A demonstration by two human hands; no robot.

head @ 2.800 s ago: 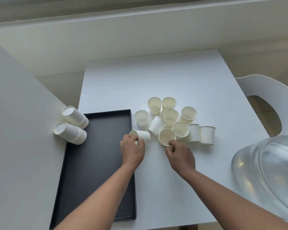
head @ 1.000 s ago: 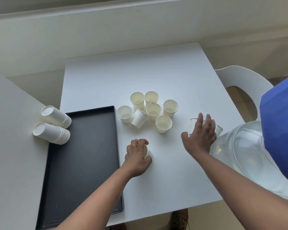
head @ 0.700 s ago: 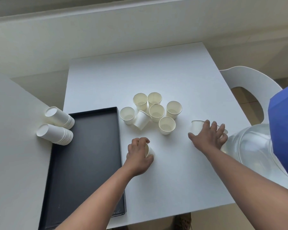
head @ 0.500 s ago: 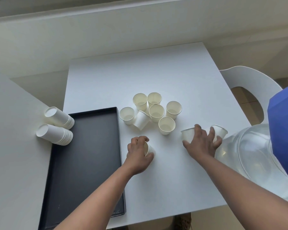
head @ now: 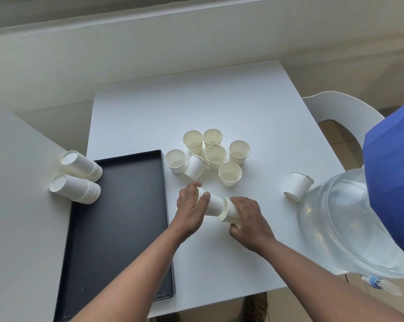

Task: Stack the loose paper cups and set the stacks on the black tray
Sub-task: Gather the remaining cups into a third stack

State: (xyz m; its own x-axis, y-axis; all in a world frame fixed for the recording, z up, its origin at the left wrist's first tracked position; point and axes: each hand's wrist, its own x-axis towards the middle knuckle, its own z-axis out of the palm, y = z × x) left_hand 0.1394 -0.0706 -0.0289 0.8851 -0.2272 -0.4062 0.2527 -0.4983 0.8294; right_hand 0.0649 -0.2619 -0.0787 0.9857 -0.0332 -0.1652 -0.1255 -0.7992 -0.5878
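Paper cups (head: 212, 204) nesting sideways, left hand (head: 190, 211) gripping 1, right hand (head: 249, 218) gripping another

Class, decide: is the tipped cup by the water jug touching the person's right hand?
Apart. The head view shows bare table between the tipped cup and the right hand.

Two hand-held cups (head: 216, 206), mouth-to-base

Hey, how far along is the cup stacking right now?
Roughly midway. Done: two stacks lie on their sides at the black tray's far left corner, seemingly overhanging its edge. In hand: the left hand and right hand are nesting held cups together. Left: seven clustered cups and one tipped cup beside the water jug.
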